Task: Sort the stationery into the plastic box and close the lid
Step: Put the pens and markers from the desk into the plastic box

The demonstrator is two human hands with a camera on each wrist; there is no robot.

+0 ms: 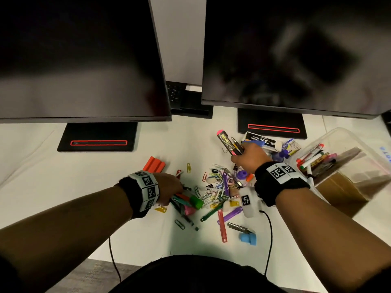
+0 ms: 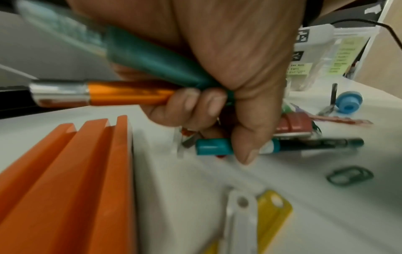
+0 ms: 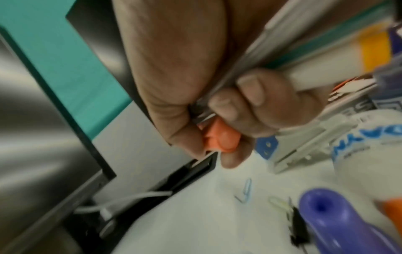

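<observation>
My left hand (image 1: 172, 186) reaches into the stationery pile (image 1: 213, 193) at the table's middle. In the left wrist view the left hand (image 2: 219, 123) grips a teal marker (image 2: 152, 63) and an orange pen (image 2: 121, 93), and its thumb touches a teal-capped pen (image 2: 212, 146) lying on the table. Further right, my right hand (image 1: 243, 154) holds a bundle of pens, among them a pink-capped marker (image 1: 225, 141). Its fingers (image 3: 250, 92) curl round the barrels above an orange-pink cap (image 3: 220, 139). The clear plastic box (image 1: 347, 138) stands open at the right with several markers (image 1: 315, 159) inside.
Two monitors (image 1: 80, 60) on black stands (image 1: 97, 137) fill the back. An orange ridged block (image 1: 154, 164) lies left of the pile, a staple box (image 1: 262, 141) and glue bottle (image 3: 369, 146) behind my right hand. A blue sharpener (image 1: 248, 238) lies near the front edge. A brown carton (image 1: 342, 191) stands beside the box.
</observation>
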